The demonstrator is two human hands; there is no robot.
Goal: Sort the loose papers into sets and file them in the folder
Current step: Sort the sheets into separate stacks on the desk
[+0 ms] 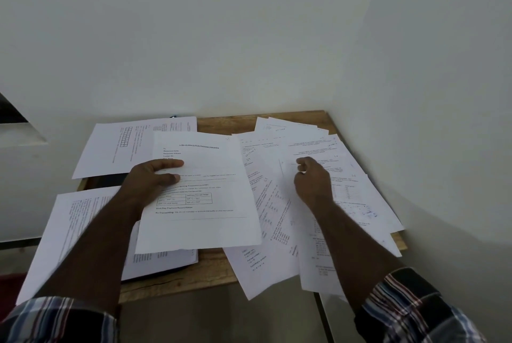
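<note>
At the desk's (221, 273) near left corner a sheaf of printed sheets (72, 220) overhangs the front edge, lying on what looks like the dark folder (166, 270), of which only a thin dark edge shows beneath the paper. Beyond it, toward the far left corner, another sheet with a small grid (119, 146) lies flat, its left side hanging off the desk. The left hand (149, 179) holds a single letter-style page (202, 198) by its left margin, thumb on top and the other fingers hidden underneath; the page lifts clear of the desk and curves a little under its own weight. That tells me how all this will handle: feather-light, limp, slick sheet on sheet, easy to crease if pinched hard at a corner. I would take each page at the middle of a long edge, as here. To the right, a loose fan of papers (266, 204) spreads from the middle of the desk to the right edge, several sheets poking past the front and right edges. The right hand (313, 179) rests on this fan with fingers curled; whether they pinch a sheet I cannot tell. A nudge could slide the overhanging ones off.
</note>
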